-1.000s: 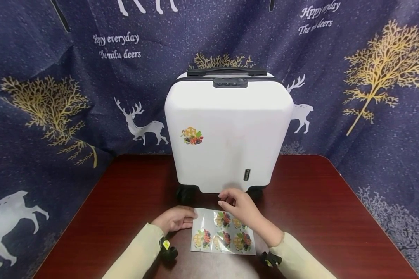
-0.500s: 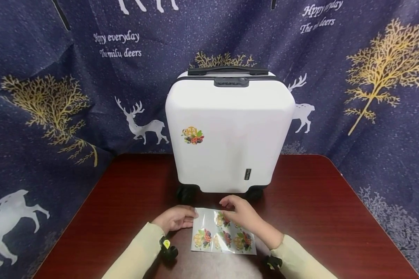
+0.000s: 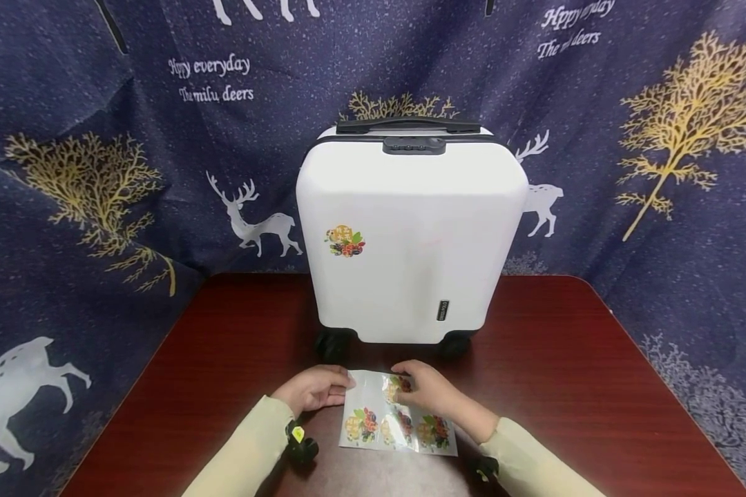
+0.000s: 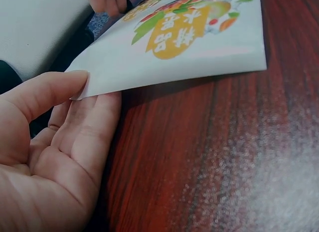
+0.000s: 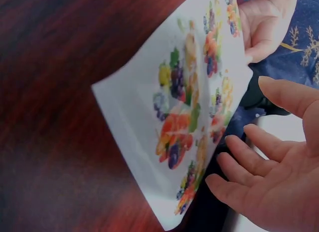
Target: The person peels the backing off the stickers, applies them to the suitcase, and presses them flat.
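A glossy white sheet of fruit stickers [image 3: 368,395] lies on the table. My left hand [image 3: 313,390] pinches its upper left corner between thumb and fingers, and in the left wrist view that corner is lifted off the wood. Over the upper right part of the sheet hovers my right hand [image 3: 434,393], covering one sticker in the head view. Its fingers [image 5: 249,162] are spread and hold nothing in the right wrist view, beside the sheet's edge. Behind both hands stands a white suitcase [image 3: 404,269], upright, with one fruit sticker [image 3: 346,241] on its upper left front.
The suitcase's black wheels [image 3: 332,345] rest on the dark red table [image 3: 553,386], just beyond the sheet. A black handle [image 3: 407,125] crosses its top. A dark blue curtain [image 3: 249,138] with deer and golden trees hangs behind the table.
My right hand has come down and toward me, from near the suitcase's base to over the sheet's upper right stickers. The left hand keeps its hold on the corner.
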Available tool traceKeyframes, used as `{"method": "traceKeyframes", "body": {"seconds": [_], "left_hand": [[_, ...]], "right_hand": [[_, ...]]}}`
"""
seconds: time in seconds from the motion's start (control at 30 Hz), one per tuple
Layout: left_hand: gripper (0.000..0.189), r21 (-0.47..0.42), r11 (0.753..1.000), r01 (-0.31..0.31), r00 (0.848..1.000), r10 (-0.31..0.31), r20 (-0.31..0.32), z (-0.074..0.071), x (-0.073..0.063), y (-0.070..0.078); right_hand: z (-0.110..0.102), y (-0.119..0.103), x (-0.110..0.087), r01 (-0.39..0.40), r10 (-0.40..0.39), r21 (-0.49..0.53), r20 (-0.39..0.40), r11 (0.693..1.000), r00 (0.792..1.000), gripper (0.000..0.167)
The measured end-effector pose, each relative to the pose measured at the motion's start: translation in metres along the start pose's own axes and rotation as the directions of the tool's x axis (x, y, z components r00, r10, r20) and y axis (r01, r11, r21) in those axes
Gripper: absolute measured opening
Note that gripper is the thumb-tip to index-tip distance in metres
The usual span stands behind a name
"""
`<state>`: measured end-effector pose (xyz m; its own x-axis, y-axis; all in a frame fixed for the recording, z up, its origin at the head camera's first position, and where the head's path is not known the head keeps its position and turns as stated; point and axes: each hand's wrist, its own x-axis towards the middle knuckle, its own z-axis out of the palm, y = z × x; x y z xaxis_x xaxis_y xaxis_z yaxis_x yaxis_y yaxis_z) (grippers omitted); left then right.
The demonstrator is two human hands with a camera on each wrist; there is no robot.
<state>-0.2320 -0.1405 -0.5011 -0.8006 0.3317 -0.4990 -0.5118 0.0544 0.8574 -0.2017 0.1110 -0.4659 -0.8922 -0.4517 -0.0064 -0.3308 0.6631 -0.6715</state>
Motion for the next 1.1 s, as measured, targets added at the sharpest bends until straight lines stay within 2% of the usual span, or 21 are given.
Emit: {"method": "traceKeyframes", "body": {"seconds": [0.23,0.6,0.73,0.9,1.1], "left_hand": [[0.012,-0.002,1.000,0.003,1.000,-0.003,-0.004,0.000,0.001,0.001],[0.014,-0.011,1.000,0.012,1.000,-0.012,-0.002,0.001,0.001,0.002],[0.013,-0.004,1.000,0.007,1.000,-0.006,0.002,0.002,0.001,0.002],[0.010,0.017,1.000,-0.004,1.000,0.004,0.017,0.002,0.001,0.002],[0.012,0.041,0.999,-0.005,0.999,0.003,0.046,-0.003,0.001,0.000]], "right_hand": [[-0.001,0.005,0.006,-0.016,0.016,0.020,0.030,1.000,0.999,0.045],[-0.003,0.016,0.021,-0.082,0.081,0.036,0.019,0.996,0.996,0.022],[-0.004,0.020,0.023,-0.073,0.072,0.069,0.022,0.995,0.997,0.014],[-0.005,0.025,0.026,-0.067,0.061,0.112,0.055,0.991,0.997,0.012],[-0.006,0.032,0.034,-0.081,0.060,0.138,0.146,0.987,0.987,0.013]]}}
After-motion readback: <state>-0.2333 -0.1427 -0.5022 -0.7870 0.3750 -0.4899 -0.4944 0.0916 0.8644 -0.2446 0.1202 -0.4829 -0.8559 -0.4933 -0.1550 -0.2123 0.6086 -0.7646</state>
